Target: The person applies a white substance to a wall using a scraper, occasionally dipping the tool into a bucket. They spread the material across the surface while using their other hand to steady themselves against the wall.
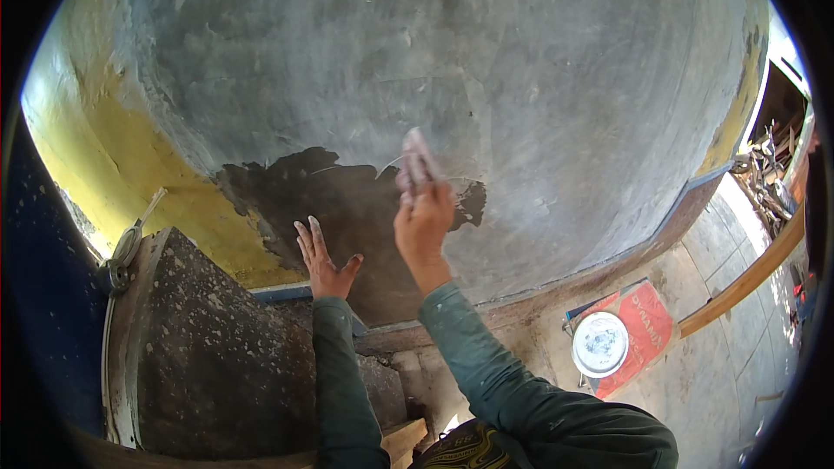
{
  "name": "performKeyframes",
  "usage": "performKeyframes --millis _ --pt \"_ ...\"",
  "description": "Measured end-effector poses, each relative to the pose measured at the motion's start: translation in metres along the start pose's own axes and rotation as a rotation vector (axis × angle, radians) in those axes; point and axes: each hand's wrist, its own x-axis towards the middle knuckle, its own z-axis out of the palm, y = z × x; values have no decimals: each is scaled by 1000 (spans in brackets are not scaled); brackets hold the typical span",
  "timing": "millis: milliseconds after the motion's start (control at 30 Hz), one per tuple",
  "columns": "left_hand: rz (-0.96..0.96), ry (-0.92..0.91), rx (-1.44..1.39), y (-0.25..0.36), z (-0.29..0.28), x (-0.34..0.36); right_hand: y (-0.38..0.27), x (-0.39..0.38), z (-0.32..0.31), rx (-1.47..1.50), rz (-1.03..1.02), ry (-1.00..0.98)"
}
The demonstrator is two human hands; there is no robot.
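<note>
A large grey plastered wall [556, 78] fills the view ahead. Low on it is a dark patch [287, 182] with ragged edges. My left hand [326, 274] is at the lower part of this patch, fingers spread and nothing in them. Further right and higher, my right hand [424, 213] is up against the wall at the patch's upper right part. Its fingers are held together, pointing upward, and are whitish and smeared by motion. Something pale seems to lie along them, but its kind cannot be made out.
Yellow paint [130, 139] shows at the wall's left. A dark speckled slab [217, 347] stands at lower left, beside a cable [130, 243]. On the right floor, a round white container [599, 345] sits on a red bag [647, 326]. A curved wooden piece [747, 269] lies beyond.
</note>
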Motion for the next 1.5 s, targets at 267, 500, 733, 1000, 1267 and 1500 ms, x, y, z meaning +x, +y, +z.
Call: performKeyframes --millis 267,500,733,1000,1267,1500 --pt "-50 -36 2 1 -7 0 26 -43 -32 247 79 -67" --pt "-21 -9 -12 6 5 -1 70 -33 -31 44 254 208" --pt "-31 -24 -33 -3 -6 -1 44 -67 -37 241 168 -125" --pt "-35 -27 -31 4 5 -2 108 -24 -56 97 453 247" --pt "-29 -36 -26 -1 -6 0 57 -43 -44 213 334 14" --pt "-74 -34 1 8 1 -2 112 10 -52 105 488 325"
